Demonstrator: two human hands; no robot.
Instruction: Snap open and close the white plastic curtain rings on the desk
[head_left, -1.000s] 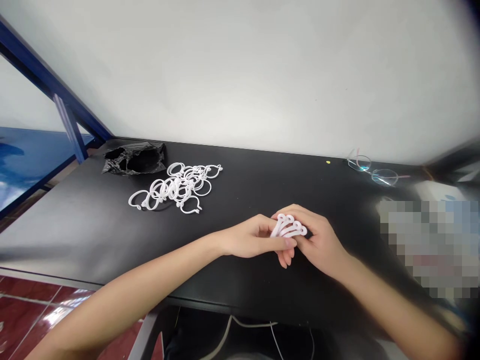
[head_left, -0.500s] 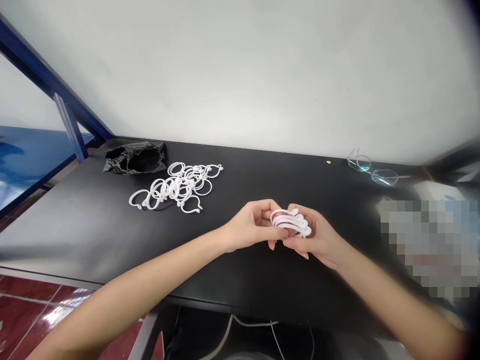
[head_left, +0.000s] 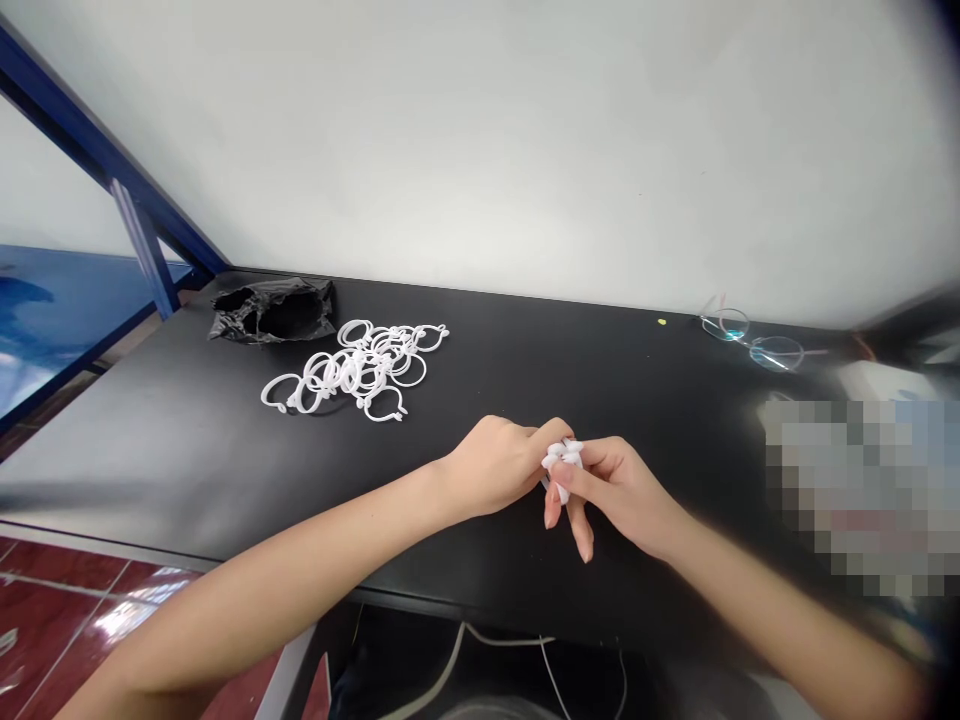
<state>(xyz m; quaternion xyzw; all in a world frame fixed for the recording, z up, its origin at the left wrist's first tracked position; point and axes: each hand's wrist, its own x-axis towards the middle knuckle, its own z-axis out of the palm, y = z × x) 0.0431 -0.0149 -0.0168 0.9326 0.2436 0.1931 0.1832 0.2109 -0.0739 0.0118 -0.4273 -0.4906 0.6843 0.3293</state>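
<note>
Between my hands, above the front of the black table, is a small bunch of white plastic rings [head_left: 564,458] with rounded tabs at their ends. My left hand [head_left: 501,462] is closed round the bunch from the left, its fingers covering most of the loops. From the right, my right hand [head_left: 616,485] pinches the tab ends between thumb and fingers. A loose pile of similar white rings [head_left: 364,368] lies on the table to the left, some with a gap between their tabs. Behind that pile sits a crumpled black plastic bag [head_left: 274,312], its mouth open.
The black table [head_left: 480,350] meets a pale wall [head_left: 487,150] at the back. Eyeglasses [head_left: 750,340] lie at the back right, near a blurred-out item [head_left: 855,500]. A blue metal frame [head_left: 97,140] rises at the left. Cables [head_left: 450,670] hang below the front edge.
The bunch of rings has been turned so its tabs face me, and my left hand has rolled over it. My right hand has shifted slightly left. The pile and bag stay put.
</note>
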